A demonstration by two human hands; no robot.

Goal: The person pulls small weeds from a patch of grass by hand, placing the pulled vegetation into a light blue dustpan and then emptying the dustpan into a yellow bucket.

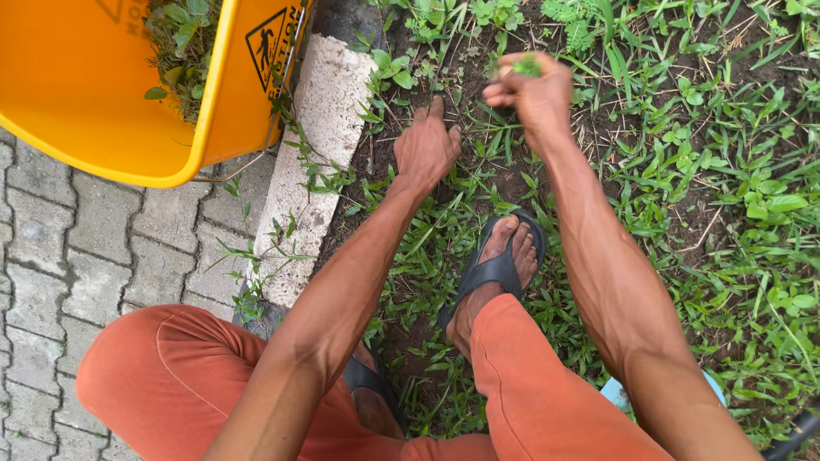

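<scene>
Crouching over a weedy patch, the person has the left hand [424, 147] pressed down into the soil, fingers curled among low stems, though whether it actually grips one I cannot tell; the right hand [531, 90] is raised and clenched on a small tuft of weeds [527, 65], held above the ground well apart from the yellow bucket [111, 128]. That bucket stands off to the left on the paving and already holds green cuttings. From here the likeliest slips, as I judge it: stems could snap and leave roots in the dirt if pulled at a slant, the loose tuft could scatter on its way across the kerb [316, 137], and the sandal [500, 269] sits on damp-looking grass where a shift of weight might slide. The bucket also rests close to the kerb edge, so a knock could tip it. Underfoot is dark soil [504, 179] thick with grass and broad-leaved weeds, bounded on the left by a pale concrete kerb and grey interlocking pavers [77, 248]; it is outdoors, in even daylight.
</scene>
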